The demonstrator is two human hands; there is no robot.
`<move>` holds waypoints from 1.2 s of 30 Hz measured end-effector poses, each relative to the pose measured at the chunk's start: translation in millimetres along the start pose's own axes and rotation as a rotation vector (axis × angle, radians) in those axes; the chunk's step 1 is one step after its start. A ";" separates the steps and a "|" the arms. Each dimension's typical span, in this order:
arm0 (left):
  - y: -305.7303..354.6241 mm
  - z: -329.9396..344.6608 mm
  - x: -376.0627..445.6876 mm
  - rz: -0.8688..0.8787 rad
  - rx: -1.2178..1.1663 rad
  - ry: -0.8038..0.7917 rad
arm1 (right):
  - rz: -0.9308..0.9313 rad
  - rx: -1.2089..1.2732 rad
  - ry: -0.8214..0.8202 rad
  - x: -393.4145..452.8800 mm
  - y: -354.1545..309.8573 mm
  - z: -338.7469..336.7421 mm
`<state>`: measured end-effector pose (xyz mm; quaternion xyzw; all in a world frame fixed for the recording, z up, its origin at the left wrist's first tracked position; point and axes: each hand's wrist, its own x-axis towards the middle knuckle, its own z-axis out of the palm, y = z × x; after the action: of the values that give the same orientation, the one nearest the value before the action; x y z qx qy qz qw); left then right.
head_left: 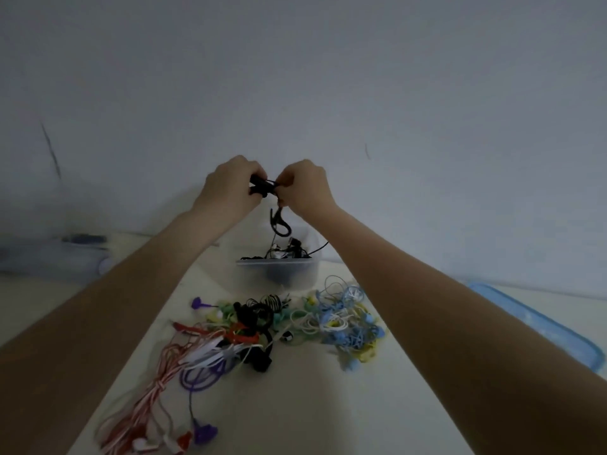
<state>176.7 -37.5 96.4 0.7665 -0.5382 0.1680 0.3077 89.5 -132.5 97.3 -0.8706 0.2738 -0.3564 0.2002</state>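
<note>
I am bundling a black earphone cord in the air above the tub.

My left hand is gripping the coiled black earphone cord with curled fingers so the loops cannot spring apart. My right hand is pinching a thin strand at the bundle's end, I judge to wrap it round the coil. I am holding it all raised over the clear tub, which is carrying other black cords, probably so the finished bundle can drop straight in. The cord is looking dark and thin, gathered into a short thick roll between my hands, with a curved ear hook dangling loose under my right hand. A tangle of coloured earphones is lying on the surface nearer me, and a blue lid is lying off to the right.
</note>
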 end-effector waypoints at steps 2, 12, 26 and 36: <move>-5.4 16.8 -7.3 -0.013 -0.012 -0.078 | 0.023 -0.114 -0.116 -5.1 12.8 9.0; -26.6 52.1 -7.1 -0.114 -0.031 -0.629 | 0.122 -0.269 -0.102 -22.9 64.3 -10.2; -3.2 33.8 -17.8 0.029 0.037 -0.456 | -0.133 -0.264 -0.350 -34.2 38.4 18.1; 34.3 21.1 -29.4 0.086 -0.139 -0.244 | -0.173 -0.317 -0.259 -52.1 44.9 -41.1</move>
<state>132.6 -37.9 73.2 0.7341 -0.6145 0.0486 0.2848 13.4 -141.1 73.6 -0.9500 0.2228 -0.2097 0.0630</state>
